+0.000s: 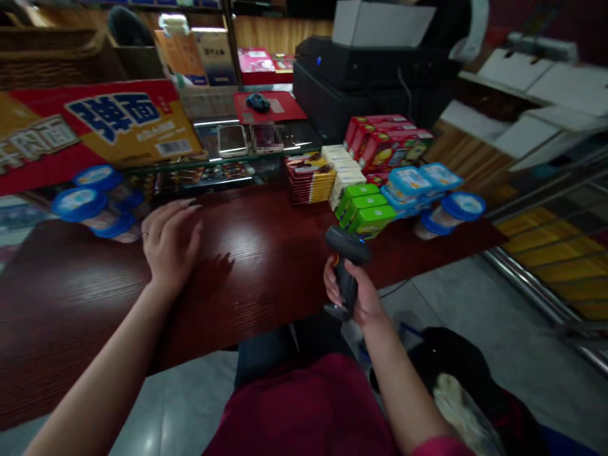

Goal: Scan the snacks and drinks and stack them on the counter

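— What is in the right hand?

— A black scanner. The fingers are shut tight round its handle, and its wide head points away from the person, toward the green boxes. I think it is held that way so its front can face the labels.

— Where is the scanner?

— In the air, just off the near edge of the table, a little in front of the green boxes. It is not touching them.

— What does it look like?

— Dark and shaped like a small gun, with a thick head on top and a thin handle. There is a bit of orange on the handle, by the fingers.

— And the left hand?

— It lies flat and open on the table, fingers spread, holding nothing. It is well to the left of the green boxes, close by some blue-lidded tubs. It looks like it is just resting there to steady the person.

— What else is near the green boxes?

— Right behind them are a white stack and red boxes. To the right are more tubs with blue lids. They are set close together, maybe so each is easy to reach.
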Demonstrator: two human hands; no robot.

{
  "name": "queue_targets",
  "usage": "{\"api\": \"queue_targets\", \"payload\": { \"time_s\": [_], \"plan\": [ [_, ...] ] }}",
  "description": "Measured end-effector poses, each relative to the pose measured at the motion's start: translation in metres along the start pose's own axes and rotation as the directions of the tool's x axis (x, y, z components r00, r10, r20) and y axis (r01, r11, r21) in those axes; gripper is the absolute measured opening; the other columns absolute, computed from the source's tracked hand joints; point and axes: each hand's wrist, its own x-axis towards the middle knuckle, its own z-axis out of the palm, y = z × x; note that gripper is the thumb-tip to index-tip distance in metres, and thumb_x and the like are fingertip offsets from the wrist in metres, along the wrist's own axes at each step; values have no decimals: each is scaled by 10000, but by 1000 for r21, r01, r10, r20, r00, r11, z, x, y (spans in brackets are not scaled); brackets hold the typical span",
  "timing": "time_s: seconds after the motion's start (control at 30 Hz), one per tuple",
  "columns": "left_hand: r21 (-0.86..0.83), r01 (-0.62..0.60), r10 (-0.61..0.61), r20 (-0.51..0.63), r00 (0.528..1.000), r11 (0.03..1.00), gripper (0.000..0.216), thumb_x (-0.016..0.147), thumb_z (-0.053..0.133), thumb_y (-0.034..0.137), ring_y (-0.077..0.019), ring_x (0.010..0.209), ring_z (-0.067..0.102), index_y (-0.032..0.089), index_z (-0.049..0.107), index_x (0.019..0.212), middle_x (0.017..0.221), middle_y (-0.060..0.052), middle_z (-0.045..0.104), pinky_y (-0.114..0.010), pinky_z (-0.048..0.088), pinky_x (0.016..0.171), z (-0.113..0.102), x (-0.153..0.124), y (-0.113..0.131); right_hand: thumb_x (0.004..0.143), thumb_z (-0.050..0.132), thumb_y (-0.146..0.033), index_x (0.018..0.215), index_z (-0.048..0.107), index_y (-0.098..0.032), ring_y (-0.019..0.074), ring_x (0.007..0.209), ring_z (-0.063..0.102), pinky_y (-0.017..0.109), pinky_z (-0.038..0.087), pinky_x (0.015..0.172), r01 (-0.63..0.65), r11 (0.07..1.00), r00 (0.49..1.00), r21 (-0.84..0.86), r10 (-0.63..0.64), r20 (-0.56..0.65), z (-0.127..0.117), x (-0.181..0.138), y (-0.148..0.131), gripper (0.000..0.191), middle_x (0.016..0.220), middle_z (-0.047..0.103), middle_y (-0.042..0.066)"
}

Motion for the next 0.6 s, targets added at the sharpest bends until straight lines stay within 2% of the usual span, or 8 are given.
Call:
{"api": "queue_targets", "payload": {
  "time_s": [0.07, 0.1, 0.17, 0.2, 0.23, 0.37, 0.5, 0.6],
  "plan": [
    [-113, -205, 222, 160, 962, 972, 551, 945, 661, 200, -278, 1280, 649, 340, 537, 1464, 1394, -19, 678, -502, 543, 1107, 26, 3, 47, 818, 775, -447, 936, 654, -189, 71, 483, 404, 149, 373, 344, 53, 998, 999, 21, -53, -2, -14, -17, -6, 308, 687, 551, -31],
    [-184, -335, 372, 229, 900, 924, 527, 961, 639, 185, -267, 1279, 655, 288, 535, 1467, 1371, -52, 692, -462, 563, 1091, 39, 5, 71, 825, 770, -436, 949, 652, -192, 70, 483, 412, 149, 379, 350, 86, 996, 996, 27, -86, -14, -21, -25, -10, 299, 691, 557, -31],
    [-344, -549, 642, 288, 711, 762, 465, 999, 577, 159, -241, 1315, 638, 224, 535, 1458, 1359, -80, 703, -398, 563, 1105, 65, 10, 117, 830, 764, -419, 968, 647, -200, 70, 482, 423, 149, 386, 361, 165, 986, 985, 29, -163, -58, -35, -41, -18, 285, 696, 567, -32],
    [-403, -594, 711, 270, 649, 696, 449, 1013, 540, 136, -231, 1337, 624, 211, 531, 1455, 1370, -80, 698, -386, 551, 1124, 77, 12, 140, 827, 763, -417, 974, 645, -204, 71, 483, 428, 148, 389, 365, 204, 979, 976, 25, -201, -84, -42, -49, -22, 285, 696, 569, -32],
    [-451, -596, 734, 244, 634, 665, 437, 1027, 512, 139, -233, 1352, 612, 187, 518, 1461, 1386, -94, 687, -388, 544, 1137, 90, 16, 163, 824, 764, -418, 977, 644, -206, 73, 486, 433, 149, 391, 368, 240, 971, 965, 20, -236, -114, -49, -56, -27, 288, 695, 569, -32],
    [-659, -401, 652, 182, 736, 636, 467, 1011, 482, 98, -211, 1349, 607, 182, 468, 1471, 1410, -116, 652, -368, 553, 1122, 144, 35, 257, 824, 753, -432, 940, 643, -208, 81, 486, 431, 154, 381, 356, 367, 930, 895, -13, -357, -268, -75, -85, -49, 276, 674, 545, -33],
    [-787, -105, 403, 191, 895, 608, 476, 994, 511, 96, -219, 1401, 538, 207, 446, 1453, 1436, -128, 590, -427, 473, 1199, 201, 63, 342, 832, 729, -418, 921, 646, -210, 88, 478, 420, 159, 369, 340, 468, 882, 791, -61, -449, -416, -96, -119, -68, 241, 652, 516, -38],
    [-764, 25, 229, 225, 947, 645, 571, 973, 613, 181, -278, 1450, 471, 239, 383, 1492, 1485, -151, 516, -501, 429, 1221, 240, 80, 383, 836, 719, -401, 923, 646, -210, 90, 487, 418, 161, 382, 350, 512, 856, 736, -74, -482, -476, -107, -139, -74, 223, 656, 506, -38]
  ]
}}
